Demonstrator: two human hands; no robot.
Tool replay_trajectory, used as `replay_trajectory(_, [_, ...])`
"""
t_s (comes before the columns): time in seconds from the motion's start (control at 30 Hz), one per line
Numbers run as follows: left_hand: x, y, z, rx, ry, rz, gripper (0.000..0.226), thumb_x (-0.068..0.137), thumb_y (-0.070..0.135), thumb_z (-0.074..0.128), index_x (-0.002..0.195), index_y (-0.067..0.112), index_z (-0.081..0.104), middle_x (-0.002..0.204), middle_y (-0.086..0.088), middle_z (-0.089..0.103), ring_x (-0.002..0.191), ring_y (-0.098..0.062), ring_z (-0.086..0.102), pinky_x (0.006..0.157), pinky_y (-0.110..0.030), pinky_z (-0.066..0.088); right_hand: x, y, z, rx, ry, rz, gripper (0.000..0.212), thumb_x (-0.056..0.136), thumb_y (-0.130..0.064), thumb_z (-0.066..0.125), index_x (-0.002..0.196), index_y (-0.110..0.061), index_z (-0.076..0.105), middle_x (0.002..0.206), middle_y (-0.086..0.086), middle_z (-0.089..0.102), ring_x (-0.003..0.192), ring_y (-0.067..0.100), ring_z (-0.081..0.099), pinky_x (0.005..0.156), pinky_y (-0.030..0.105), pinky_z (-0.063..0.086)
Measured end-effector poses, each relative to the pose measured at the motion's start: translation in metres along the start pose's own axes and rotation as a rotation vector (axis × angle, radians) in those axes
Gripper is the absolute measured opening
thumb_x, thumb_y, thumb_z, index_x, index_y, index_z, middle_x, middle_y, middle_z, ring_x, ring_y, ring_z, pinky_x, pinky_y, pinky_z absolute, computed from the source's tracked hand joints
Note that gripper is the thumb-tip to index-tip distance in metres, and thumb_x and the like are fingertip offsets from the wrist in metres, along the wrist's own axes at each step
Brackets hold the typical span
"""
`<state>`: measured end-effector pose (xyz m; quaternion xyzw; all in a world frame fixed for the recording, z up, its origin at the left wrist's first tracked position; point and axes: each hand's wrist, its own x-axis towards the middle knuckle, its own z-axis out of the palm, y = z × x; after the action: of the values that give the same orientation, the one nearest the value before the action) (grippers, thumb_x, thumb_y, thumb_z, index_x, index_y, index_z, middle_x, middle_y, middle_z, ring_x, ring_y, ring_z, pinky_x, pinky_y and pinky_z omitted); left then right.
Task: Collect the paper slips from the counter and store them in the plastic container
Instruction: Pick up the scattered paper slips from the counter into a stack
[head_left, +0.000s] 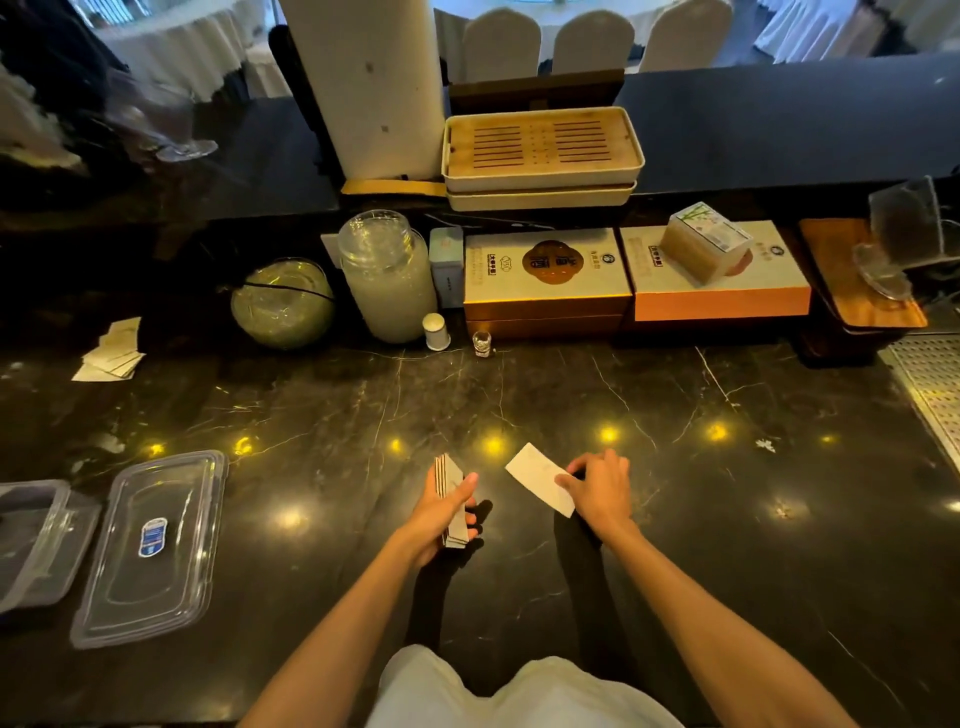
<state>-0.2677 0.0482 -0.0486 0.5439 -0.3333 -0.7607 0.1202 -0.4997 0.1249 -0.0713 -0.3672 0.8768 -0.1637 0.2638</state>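
My left hand (441, 512) grips a stack of white paper slips (451, 475) on edge, just above the black marble counter (727, 519). To its right, my right hand (597, 488) pinches a single white slip (535, 475) by its near end, lifted slightly off the counter. A loose pile of more slips (111, 353) lies at the far left of the counter. The clear plastic container (31, 540) sits open at the left edge, partly cut off by the frame. Its clear lid (156, 545), with a blue label, lies beside it.
Along the back of the counter stand a round glass bowl (283, 304), a tall jar (387, 275), a small white shaker (436, 330), a tiny glass (482, 343) and two gift boxes (545, 280). A metal drain grid (930, 384) is at the right edge.
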Motion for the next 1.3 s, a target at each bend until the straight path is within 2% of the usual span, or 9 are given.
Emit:
replay_trajectory(0.2, [-0.009, -0.006, -0.007, 0.012, 0.141, 0.112, 0.081, 0.084, 0.038, 0.073, 0.146, 0.036, 0.021, 0.11, -0.016, 0.059, 0.081, -0.021, 0.062, 0.061, -0.032, 0.059, -0.038, -0.046, 0.024, 0.83, -0.303, 0.202, 0.023, 0.088, -0.021, 0.072, 0.104, -0.005, 0.073, 0.094, 0.01, 0.072, 0.078, 0.017, 0.063, 0.057, 0.02, 0.048])
replay_trajectory(0.27, [-0.015, -0.008, -0.011, -0.056, 0.15, 0.157, 0.076, 0.087, 0.035, 0.071, 0.145, 0.033, 0.023, 0.119, -0.018, 0.06, 0.087, -0.024, 0.066, 0.062, -0.038, 0.059, -0.054, -0.063, 0.034, 0.837, -0.411, 0.185, 0.025, 0.093, -0.03, 0.066, 0.107, -0.011, 0.072, 0.086, 0.005, 0.068, 0.066, 0.011, 0.054, 0.05, 0.017, 0.04])
replay_trajectory(0.37, [-0.025, -0.011, -0.023, -0.184, 0.151, 0.188, 0.061, 0.09, 0.032, 0.066, 0.141, 0.025, 0.034, 0.127, -0.017, 0.062, 0.107, -0.032, 0.066, 0.09, -0.052, 0.057, -0.073, -0.088, 0.051, 0.759, -0.52, 0.12, 0.023, 0.092, -0.033, 0.065, 0.105, -0.015, 0.071, 0.084, 0.001, 0.066, 0.067, 0.009, 0.052, 0.052, 0.018, 0.04])
replay_trajectory(0.53, [-0.05, -0.015, -0.06, -0.27, 0.171, 0.222, 0.049, 0.094, 0.028, 0.062, 0.138, 0.021, 0.042, 0.115, -0.02, 0.063, 0.101, -0.032, 0.063, 0.1, -0.058, 0.048, -0.1, -0.13, 0.075, 0.612, -0.572, -0.085, 0.019, 0.092, -0.028, 0.067, 0.096, -0.009, 0.067, 0.075, -0.002, 0.061, 0.059, 0.005, 0.051, 0.047, 0.012, 0.039])
replay_trajectory(0.77, [-0.066, -0.014, -0.139, -0.308, 0.183, 0.239, 0.037, 0.095, 0.015, 0.06, 0.13, 0.013, 0.047, 0.102, -0.011, 0.071, 0.085, -0.025, 0.069, 0.081, -0.046, 0.056, -0.136, -0.194, 0.112, 0.405, -0.476, -0.262, 0.025, 0.09, -0.033, 0.069, 0.093, -0.008, 0.071, 0.083, -0.005, 0.067, 0.072, 0.005, 0.059, 0.058, 0.01, 0.042])
replay_trajectory(0.87, [-0.072, -0.004, -0.172, -0.269, 0.168, 0.231, 0.036, 0.089, 0.011, 0.066, 0.117, 0.029, 0.053, 0.104, -0.014, 0.068, 0.08, -0.024, 0.069, 0.071, -0.041, 0.056, -0.151, -0.224, 0.133, 0.391, -0.448, -0.202, 0.02, 0.088, -0.037, 0.07, 0.084, -0.019, 0.065, 0.078, -0.011, 0.064, 0.072, 0.006, 0.058, 0.054, 0.008, 0.041])
replay_trajectory(1.07, [-0.069, 0.013, -0.242, -0.24, 0.037, 0.249, 0.049, 0.09, 0.014, 0.067, 0.131, 0.034, 0.051, 0.097, -0.009, 0.062, 0.072, -0.018, 0.062, 0.063, -0.036, 0.054, -0.181, -0.272, 0.18, 0.397, -0.324, -0.02, 0.029, 0.081, -0.047, 0.071, 0.091, -0.024, 0.054, 0.089, -0.002, 0.065, 0.077, 0.016, 0.059, 0.073, 0.037, 0.051])
replay_trajectory(1.2, [-0.073, 0.018, -0.265, -0.252, 0.031, 0.266, 0.025, 0.089, 0.029, 0.069, 0.111, 0.029, 0.055, 0.095, -0.008, 0.061, 0.073, -0.018, 0.061, 0.065, -0.035, 0.053, -0.212, -0.29, 0.197, 0.603, -0.474, 0.151, 0.046, 0.093, -0.037, 0.064, 0.133, -0.02, 0.05, 0.107, 0.012, 0.066, 0.089, 0.023, 0.064, 0.076, 0.036, 0.054])
replay_trajectory(1.3, [-0.078, 0.017, -0.267, -0.168, 0.058, 0.327, 0.021, 0.089, 0.03, 0.069, 0.104, 0.027, 0.055, 0.097, -0.008, 0.066, 0.079, -0.021, 0.068, 0.067, -0.035, 0.057, -0.234, -0.298, 0.203, 1.115, -0.629, 0.388, 0.04, 0.1, -0.016, 0.055, 0.138, -0.019, 0.047, 0.122, 0.017, 0.063, 0.102, 0.025, 0.061, 0.093, 0.037, 0.053])
